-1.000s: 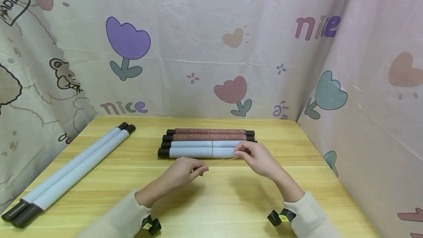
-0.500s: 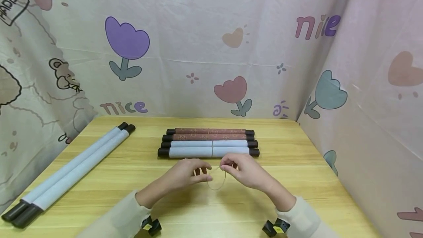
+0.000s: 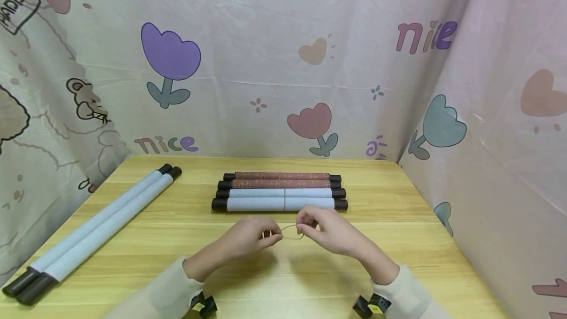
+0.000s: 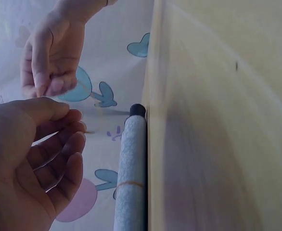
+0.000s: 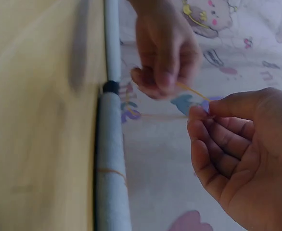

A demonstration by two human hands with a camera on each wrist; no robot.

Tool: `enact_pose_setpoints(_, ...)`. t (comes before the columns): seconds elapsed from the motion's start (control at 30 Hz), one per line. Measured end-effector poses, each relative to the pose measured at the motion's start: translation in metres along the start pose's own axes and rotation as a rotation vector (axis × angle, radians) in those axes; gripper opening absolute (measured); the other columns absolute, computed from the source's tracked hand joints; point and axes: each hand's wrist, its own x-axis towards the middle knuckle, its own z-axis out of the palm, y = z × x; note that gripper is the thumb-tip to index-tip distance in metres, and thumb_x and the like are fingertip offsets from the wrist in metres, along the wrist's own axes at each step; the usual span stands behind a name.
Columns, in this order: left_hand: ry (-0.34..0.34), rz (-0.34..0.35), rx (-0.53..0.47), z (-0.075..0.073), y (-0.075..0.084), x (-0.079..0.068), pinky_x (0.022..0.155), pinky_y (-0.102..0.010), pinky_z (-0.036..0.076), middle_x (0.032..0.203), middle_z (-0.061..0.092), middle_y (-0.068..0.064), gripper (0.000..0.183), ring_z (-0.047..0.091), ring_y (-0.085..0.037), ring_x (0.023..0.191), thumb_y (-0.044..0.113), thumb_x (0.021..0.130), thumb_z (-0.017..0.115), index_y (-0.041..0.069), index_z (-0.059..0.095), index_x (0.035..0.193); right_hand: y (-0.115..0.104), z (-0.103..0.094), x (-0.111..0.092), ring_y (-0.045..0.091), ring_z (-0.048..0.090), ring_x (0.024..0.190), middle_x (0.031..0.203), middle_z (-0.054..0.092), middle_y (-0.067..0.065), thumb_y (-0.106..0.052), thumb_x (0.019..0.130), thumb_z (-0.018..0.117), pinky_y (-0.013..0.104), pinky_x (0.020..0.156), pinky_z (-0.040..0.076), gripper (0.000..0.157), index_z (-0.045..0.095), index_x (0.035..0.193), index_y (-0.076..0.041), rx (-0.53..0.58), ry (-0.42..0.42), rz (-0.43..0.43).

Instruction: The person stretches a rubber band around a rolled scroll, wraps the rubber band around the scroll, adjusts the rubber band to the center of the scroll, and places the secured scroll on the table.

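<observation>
Printed cloth [image 3: 248,23] hangs behind a wood-grained desk [image 3: 381,255]. Below centre, the left hand [image 3: 248,235] and right hand [image 3: 334,230] each pinch a thin, tan band [image 5: 193,90], a small loop between them, neither nearer. Just above it in the frame lie two pale, black-capped rolls [image 3: 257,204], long axis left to right.

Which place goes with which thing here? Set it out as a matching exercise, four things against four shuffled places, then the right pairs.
Things
1. brown rolls
2. loose band
3. long pale rolls
4. short pale rolls

Places
A. slanting along the left side of the table
B. front of the middle group
C. between the left hand and right hand
D. back of the middle group

Pairs: 1-D, 2-C, 3-A, 4-B
</observation>
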Motion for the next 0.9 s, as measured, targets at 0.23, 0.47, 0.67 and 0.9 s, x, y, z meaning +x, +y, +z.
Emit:
enact_pose_setpoints(0.23, 0.081, -0.040, 0.023, -0.008, -0.003, 0.000, 0.064, -0.019, 0.048, 0.083, 0.063, 0.015, 0.005, 0.054, 0.002, 0.073, 0.021, 0.094, 0.067, 0.020, 0.071, 0.091, 0.003, -0.027, -0.007, 0.007, 0.058, 0.074, 0.081, 0.063, -0.005, -0.021, 0.100, 0.059, 0.027, 0.064, 0.048, 0.006, 0.063, 0.097, -0.017, 0.047, 0.001, 0.027)
enact_pose_setpoints(0.47, 0.108, -0.080, 0.005, -0.014, -0.005, -0.002, 0.063, -0.020, 0.049, 0.084, 0.064, 0.016, 0.006, 0.056, 0.001, 0.073, 0.022, 0.094, 0.067, 0.019, 0.072, 0.092, 0.004, -0.030, -0.009, 0.003, 0.049, 0.064, 0.073, 0.055, -0.013, -0.018, 0.098, 0.061, 0.022, 0.057, 0.043, 0.005, 0.061, 0.095, -0.022, 0.020, -0.140, -0.008)
enact_pose_setpoints(0.67, 0.107, -0.072, 0.022, -0.019, -0.004, -0.002, 0.062, -0.020, 0.049, 0.083, 0.064, 0.015, 0.007, 0.055, 0.001, 0.072, 0.023, 0.094, 0.068, 0.019, 0.072, 0.091, 0.005, -0.028, -0.009, 0.000, 0.049, 0.064, 0.074, 0.056, -0.016, -0.022, 0.097, 0.062, 0.023, 0.059, 0.045, 0.005, 0.065, 0.093, -0.021, -0.076, -0.204, 0.029)
enact_pose_setpoints(0.9, 0.026, -0.028, 0.043, -0.013, -0.003, 0.001, 0.063, -0.019, 0.047, 0.079, 0.059, 0.017, 0.007, 0.052, 0.001, 0.071, 0.024, 0.095, 0.067, 0.020, 0.070, 0.089, 0.011, -0.031, -0.005, 0.011, 0.051, 0.073, 0.083, 0.059, -0.002, -0.019, 0.099, 0.060, 0.026, 0.063, 0.045, 0.010, 0.065, 0.095, -0.013, 0.156, -0.043, 0.077)
